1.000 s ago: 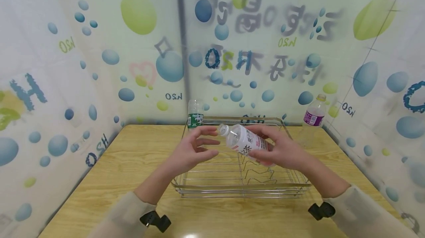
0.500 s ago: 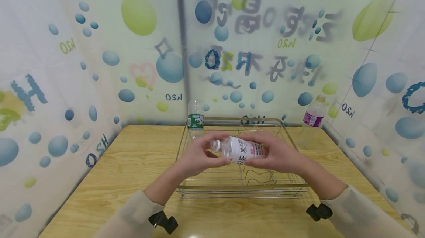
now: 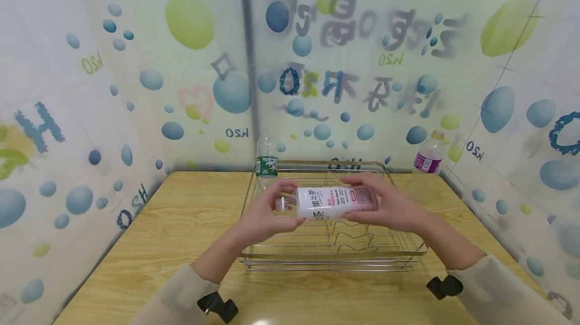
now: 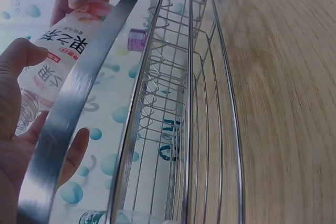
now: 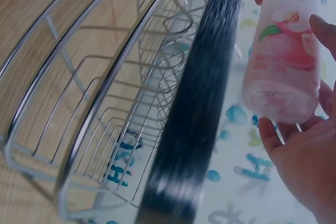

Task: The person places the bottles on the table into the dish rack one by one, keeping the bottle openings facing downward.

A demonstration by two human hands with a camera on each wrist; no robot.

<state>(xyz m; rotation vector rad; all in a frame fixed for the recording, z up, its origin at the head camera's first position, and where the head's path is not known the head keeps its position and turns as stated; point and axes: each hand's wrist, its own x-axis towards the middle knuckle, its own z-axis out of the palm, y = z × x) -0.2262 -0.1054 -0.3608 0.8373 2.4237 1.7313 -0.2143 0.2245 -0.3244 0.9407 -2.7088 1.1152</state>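
By the left hand [image 3: 265,215] near the neck and the right hand [image 3: 388,205] near the base, a bottle [image 3: 328,203] is gripped sideways at the frame's centre, apparently to be kept level, above a wire rack [image 3: 333,255] set on the table [image 3: 154,244].

On the table [image 3: 158,224], a rack [image 3: 333,254] beneath one bottle [image 3: 333,203] and left of another bottle [image 3: 427,163].
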